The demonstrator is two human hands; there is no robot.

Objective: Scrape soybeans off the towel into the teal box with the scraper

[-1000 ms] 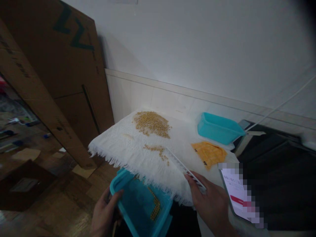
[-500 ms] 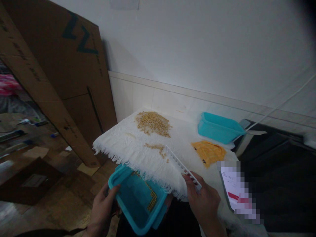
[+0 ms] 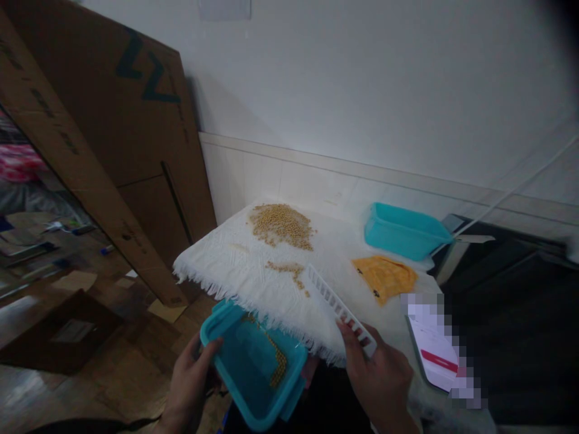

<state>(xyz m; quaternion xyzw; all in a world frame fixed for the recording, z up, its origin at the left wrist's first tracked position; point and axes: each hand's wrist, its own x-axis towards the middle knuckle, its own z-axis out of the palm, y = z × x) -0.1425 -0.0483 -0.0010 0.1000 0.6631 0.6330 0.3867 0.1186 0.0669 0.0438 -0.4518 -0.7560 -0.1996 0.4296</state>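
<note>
My left hand (image 3: 194, 374) grips the left rim of a turquoise plastic bin (image 3: 253, 416), held just below the fringed edge of a white cloth (image 3: 244, 277). Some soybeans (image 3: 279, 364) lie along the bin's far and right inner sides. In my right hand (image 3: 380, 374) is a white slotted plastic strip (image 3: 332, 298), its far end close to a thin trail of soybeans (image 3: 294, 271) on the cloth. Farther back sits a larger soybean pile (image 3: 283, 224).
A second turquoise bin (image 3: 407, 232) stands at the table's back right, with an orange cloth (image 3: 386, 277) in front. A phone (image 3: 434, 346) lies near the right edge. A tall cardboard box (image 3: 136, 120) stands at left; another box (image 3: 58, 331) is on the floor.
The slotted strip in my right hand has turned so its slotted face shows more, and it has shifted slightly right. The bin and the soybeans look nearly the same.
</note>
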